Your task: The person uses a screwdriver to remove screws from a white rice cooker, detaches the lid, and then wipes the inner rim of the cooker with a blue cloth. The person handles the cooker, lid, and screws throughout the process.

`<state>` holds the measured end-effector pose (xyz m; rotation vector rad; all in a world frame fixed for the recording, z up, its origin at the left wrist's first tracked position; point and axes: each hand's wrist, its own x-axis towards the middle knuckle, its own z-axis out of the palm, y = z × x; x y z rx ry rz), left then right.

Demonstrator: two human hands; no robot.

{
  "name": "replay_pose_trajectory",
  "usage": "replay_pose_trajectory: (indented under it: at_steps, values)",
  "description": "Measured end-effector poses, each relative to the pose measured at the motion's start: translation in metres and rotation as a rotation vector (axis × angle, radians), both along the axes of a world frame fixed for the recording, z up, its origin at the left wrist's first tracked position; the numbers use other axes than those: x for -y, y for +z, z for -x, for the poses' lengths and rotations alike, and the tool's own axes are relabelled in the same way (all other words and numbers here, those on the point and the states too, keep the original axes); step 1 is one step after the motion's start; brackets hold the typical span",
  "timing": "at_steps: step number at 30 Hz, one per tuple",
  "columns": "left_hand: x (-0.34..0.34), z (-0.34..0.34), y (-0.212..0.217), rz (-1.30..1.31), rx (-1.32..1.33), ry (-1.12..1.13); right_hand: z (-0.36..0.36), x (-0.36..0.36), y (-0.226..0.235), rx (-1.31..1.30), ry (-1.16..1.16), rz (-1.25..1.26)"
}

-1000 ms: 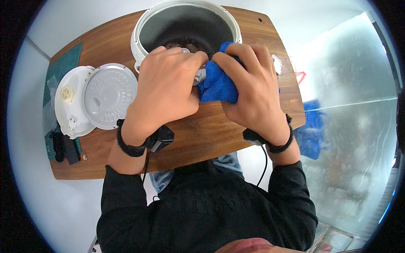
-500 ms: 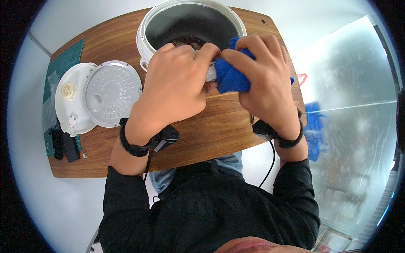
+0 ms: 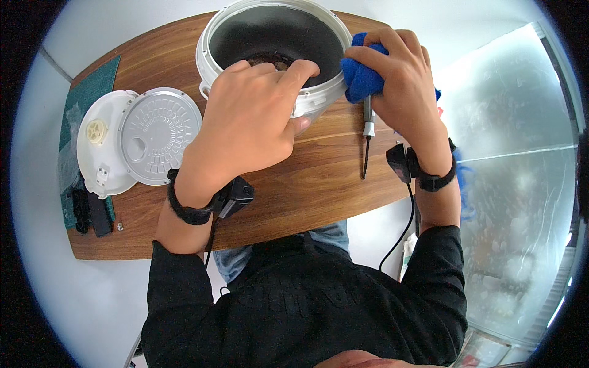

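Note:
A white rice cooker body (image 3: 211, 70) with a dark grey inside stands at the far middle of the table, its top uncovered. At its near rim my left hand (image 3: 254, 113) is closed, thumb below and fingers over the edge. A bunched blue cloth (image 3: 362, 76) is gripped in my right hand (image 3: 405, 80) at the cooker's right rim; it looks to touch the rim. Just below the cloth lies a screwdriver (image 3: 368, 129) with a grey-white handle, its shaft toward me. The bottom of the cooker is partly hidden by my left hand.
On the left lie the white lid (image 3: 89, 147) and a silver embossed disc (image 3: 159, 132), over a green cutting mat (image 3: 95, 86). Dark items (image 3: 99, 214) and a small metal piece (image 3: 119, 227) sit near the left edge. A frosted glass panel (image 3: 515, 172) stands at the right.
My right hand has moved right and slightly away from me along the rim with the blue cloth, uncovering the screwdriver. My left hand stays on the rim.

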<state>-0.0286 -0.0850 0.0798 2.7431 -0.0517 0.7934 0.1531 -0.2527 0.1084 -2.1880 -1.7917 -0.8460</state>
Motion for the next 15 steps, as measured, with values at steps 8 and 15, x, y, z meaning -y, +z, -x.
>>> replay_pose_trajectory:
  at_steps: [8, 15]
  values:
    - [0.002, -0.002, -0.004, 0.095, -0.018, 0.035, 0.028, -0.002, 0.006, -0.077, 0.092, 0.043]
    - [-0.005, -0.001, -0.002, 0.033, 0.007, 0.021, 0.059, -0.010, 0.003, -0.132, 0.147, -0.032]
